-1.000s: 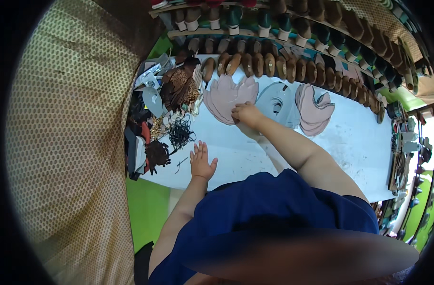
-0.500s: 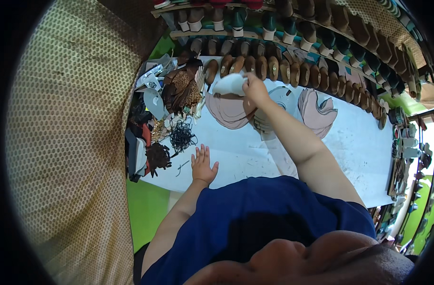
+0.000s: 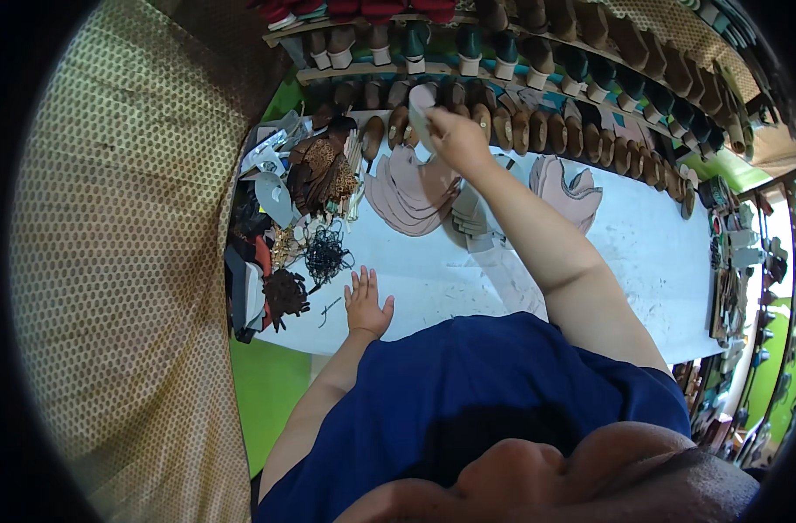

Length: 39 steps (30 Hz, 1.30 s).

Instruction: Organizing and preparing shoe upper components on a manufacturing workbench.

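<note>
The right hand [image 3: 461, 145] pinches a pale, curved piece [image 3: 421, 103] between thumb and fingers at upper centre of the frame. The piece is held raised, above the pink pile [image 3: 401, 204] on the counter [image 3: 651, 270]. The left hand [image 3: 367, 307] lies palm down at lower centre-left, fingers slightly spread, gripping nothing, near the black cords [image 3: 327, 253]. The piece appears thin and is probably light and flexible, with low risk of breakage; slipperiness cannot be determined. Preferred hold: one edge, pinched lightly to prevent creasing.
</note>
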### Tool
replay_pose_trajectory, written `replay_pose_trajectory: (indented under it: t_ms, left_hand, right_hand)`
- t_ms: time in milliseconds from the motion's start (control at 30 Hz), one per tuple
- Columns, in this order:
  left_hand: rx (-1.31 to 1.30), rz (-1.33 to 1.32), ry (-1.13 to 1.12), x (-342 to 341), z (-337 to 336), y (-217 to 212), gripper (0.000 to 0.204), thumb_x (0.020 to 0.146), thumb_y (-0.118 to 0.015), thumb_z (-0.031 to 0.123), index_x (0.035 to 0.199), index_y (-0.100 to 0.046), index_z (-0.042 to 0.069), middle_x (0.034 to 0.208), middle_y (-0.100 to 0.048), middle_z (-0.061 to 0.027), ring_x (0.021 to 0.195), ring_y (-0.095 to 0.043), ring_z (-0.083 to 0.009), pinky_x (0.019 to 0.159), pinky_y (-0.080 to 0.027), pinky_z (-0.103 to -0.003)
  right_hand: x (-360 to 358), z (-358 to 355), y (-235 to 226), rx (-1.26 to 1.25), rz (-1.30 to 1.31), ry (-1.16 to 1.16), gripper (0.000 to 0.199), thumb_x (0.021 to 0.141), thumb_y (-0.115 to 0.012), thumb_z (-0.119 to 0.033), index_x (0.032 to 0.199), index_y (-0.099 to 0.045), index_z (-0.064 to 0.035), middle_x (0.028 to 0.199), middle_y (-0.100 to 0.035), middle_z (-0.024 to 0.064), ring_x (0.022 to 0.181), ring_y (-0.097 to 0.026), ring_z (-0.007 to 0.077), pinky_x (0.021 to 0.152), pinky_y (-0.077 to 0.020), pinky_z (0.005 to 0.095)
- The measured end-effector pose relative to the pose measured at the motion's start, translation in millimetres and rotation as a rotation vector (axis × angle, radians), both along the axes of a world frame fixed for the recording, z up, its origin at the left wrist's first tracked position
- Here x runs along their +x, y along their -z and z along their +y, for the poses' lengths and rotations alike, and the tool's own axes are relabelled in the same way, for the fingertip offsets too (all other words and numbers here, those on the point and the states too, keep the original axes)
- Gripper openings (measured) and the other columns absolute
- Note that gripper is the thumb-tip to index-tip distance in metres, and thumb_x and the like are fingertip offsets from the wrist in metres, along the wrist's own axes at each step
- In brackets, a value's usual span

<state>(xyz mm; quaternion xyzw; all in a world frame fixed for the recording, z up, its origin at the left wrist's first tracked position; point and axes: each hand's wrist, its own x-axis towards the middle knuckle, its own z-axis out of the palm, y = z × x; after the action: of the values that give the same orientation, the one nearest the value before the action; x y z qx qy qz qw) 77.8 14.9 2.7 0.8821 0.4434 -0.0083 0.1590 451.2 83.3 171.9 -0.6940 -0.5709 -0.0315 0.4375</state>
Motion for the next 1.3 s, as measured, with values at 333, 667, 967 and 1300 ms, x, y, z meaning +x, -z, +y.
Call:
replay_pose_trajectory:
  t_ms: [333, 667, 967, 1300]
  left_hand:
    - [0.031, -0.026, 0.017, -2, -3, 5, 0.081, 0.092, -0.058, 0.043, 0.157, -0.027, 0.006, 0.165, -0.021, -0.0155, 0.153, -0.014, -0.0350, 0.122, -0.010, -0.052]
    - [0.013, -0.079, 0.030, -7, 1, 4, 0.082, 0.092, -0.055, 0.047, 0.157, -0.027, 0.006, 0.166, -0.020, -0.0151, 0.154, -0.013, -0.0336, 0.123, -0.008, -0.052]
    - [-0.116, -0.213, 0.255, -45, 0, -2, 0.082, 0.092, -0.058, 0.032, 0.156, -0.020, -0.002, 0.165, -0.017, -0.0197, 0.153, -0.013, -0.0359, 0.124, -0.010, -0.048]
    - [0.022, -0.248, 0.374, -119, 18, 8, 0.078, 0.087, -0.061, 0.032, 0.154, -0.032, 0.004, 0.164, -0.021, -0.0206, 0.151, -0.016, -0.0425, 0.122, -0.013, -0.055]
  right_hand:
    - [-44, -46, -4, -0.131, 0.196, -0.074, 0.035, 0.085, -0.065, -0.012, 0.120, -0.068, -0.0138, 0.103, -0.071, 0.0168, 0.092, -0.067, 0.0381, 0.081, -0.0545, 0.0427]
    - [-59, -45, -73, -0.030, 0.410, 0.067, 0.028, 0.090, -0.063, -0.009, 0.118, -0.070, -0.0058, 0.096, -0.074, 0.0047, 0.079, -0.066, 0.0107, 0.072, -0.0522, 0.0261]
    - [-147, -137, 78, -0.057, -0.303, -0.035, 0.020, 0.085, -0.066, -0.011, 0.102, -0.075, -0.0185, 0.112, -0.071, 0.0089, 0.113, -0.062, 0.0334, 0.097, -0.0467, 0.0511]
    - [-194, -272, 177, -0.497, -0.438, 0.088, 0.031, 0.092, -0.065, -0.025, 0.123, -0.066, -0.0243, 0.142, -0.057, 0.0014, 0.140, -0.044, 0.0265, 0.114, -0.0297, 0.0611]
